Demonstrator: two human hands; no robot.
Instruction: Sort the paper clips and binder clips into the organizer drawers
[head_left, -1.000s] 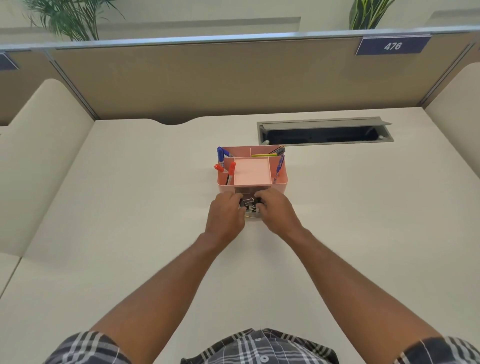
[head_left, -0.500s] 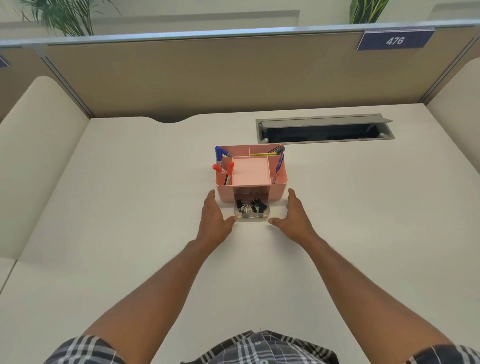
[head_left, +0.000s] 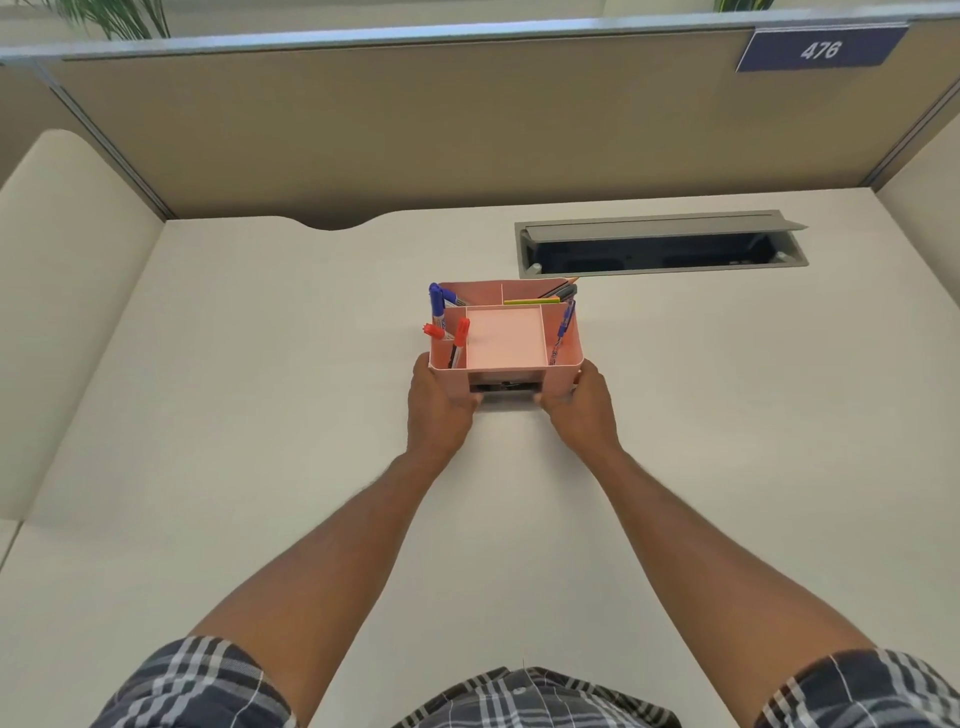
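A pink desk organizer (head_left: 559, 377) stands mid-desk. Its clear drawer (head_left: 508, 397) at the bottom front is pushed almost fully in, and dark binder clips (head_left: 501, 386) show dimly in the slot. My left hand (head_left: 438, 413) grips the organizer's left front corner, with its thumb at the drawer's left end. On the other side my right hand (head_left: 583, 410) grips the right front corner, thumb at the drawer's right end. I see no loose clips on the desk.
Blue and red markers (head_left: 440, 318), a pen and pencils stand in the organizer's outer compartments. A grey cable hatch (head_left: 660, 244) lies open behind it to the right. Beige partition panels (head_left: 467, 119) wall the desk at the back and sides.
The drawer, pulled out with clips showing half a second ago, has slid back into the organizer. Both hands moved forward from flat on the desk onto the organizer's front corners.
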